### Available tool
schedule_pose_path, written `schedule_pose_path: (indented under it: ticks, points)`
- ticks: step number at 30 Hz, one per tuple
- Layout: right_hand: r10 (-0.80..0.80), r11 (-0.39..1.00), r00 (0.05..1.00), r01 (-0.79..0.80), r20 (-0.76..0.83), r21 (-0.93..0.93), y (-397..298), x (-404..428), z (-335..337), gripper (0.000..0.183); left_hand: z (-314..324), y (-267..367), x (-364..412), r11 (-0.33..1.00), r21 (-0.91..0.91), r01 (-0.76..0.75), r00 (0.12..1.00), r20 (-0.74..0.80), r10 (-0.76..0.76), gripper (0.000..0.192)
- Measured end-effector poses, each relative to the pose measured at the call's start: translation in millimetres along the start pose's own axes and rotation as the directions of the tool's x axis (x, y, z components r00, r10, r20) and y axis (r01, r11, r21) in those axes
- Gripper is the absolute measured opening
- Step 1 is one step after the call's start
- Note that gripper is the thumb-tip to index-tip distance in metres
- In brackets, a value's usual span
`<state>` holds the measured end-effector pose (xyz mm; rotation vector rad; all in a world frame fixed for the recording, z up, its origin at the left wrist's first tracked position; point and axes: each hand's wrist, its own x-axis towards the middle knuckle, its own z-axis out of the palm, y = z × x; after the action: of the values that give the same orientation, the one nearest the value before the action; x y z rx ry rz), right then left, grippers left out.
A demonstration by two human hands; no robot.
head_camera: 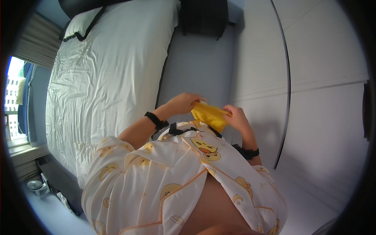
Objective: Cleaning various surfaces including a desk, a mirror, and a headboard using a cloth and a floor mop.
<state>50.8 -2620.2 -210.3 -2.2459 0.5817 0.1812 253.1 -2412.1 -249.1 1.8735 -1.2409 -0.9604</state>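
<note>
A piece of yellow cloth [210, 116] hangs between my two hands, in front of my waist and above the floor. My left hand [185, 102] pinches its upper left corner. At the opposite end, my right hand [237, 118] grips the upper right edge between thumb and fingers. The cloth sags in the middle and its lower part falls against my patterned pajama shirt [176, 152]. A small pale round thing [204, 100], too unclear to name, shows just beyond the left fingers. Black straps [155, 120] circle both wrists.
To the left stands a bed with a pale sheet [117, 64] and a black-trimmed pillow [83, 25]. A dark cabinet on legs [204, 17] is ahead, past a strip of grey floor [196, 64]. Pale wardrobe doors [261, 58] line the right side. A low black bench [58, 182] sits behind left.
</note>
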Motion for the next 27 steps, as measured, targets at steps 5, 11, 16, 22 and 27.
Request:
schedule_pose_path:
  ticks: [5,11,16,22,27]
  points:
    - [-0.07,0.994,0.984,0.083,0.166,-0.074,3.9,185.5,-86.7,0.022,-84.9,-46.7,112.9,0.982,0.151,0.117,0.986,-0.137,-0.097,0.02]
    - [-0.145,0.972,0.953,0.187,0.267,-0.14,-36.0,401.5,-157.2,0.021,-209.2,-125.4,234.3,0.981,0.058,0.187,0.886,-0.441,-0.143,0.023]
    - [-0.16,0.973,0.943,0.2,0.292,-0.112,-50.8,598.5,-181.4,0.02,-333.9,-200.8,347.9,0.958,0.197,0.209,0.852,-0.518,-0.079,0.022]
    - [-0.012,0.984,0.953,0.065,0.301,-0.166,-73.1,813.7,-202.8,0.019,-484.7,-296.2,484.7,0.964,-0.059,0.26,0.874,-0.41,-0.261,0.019]
    - [0.019,0.989,0.945,0.029,0.327,-0.143,-72.2,949.9,-213.5,0.021,-587.1,-349.7,576.2,0.933,-0.074,0.353,0.886,-0.295,-0.359,0.02]
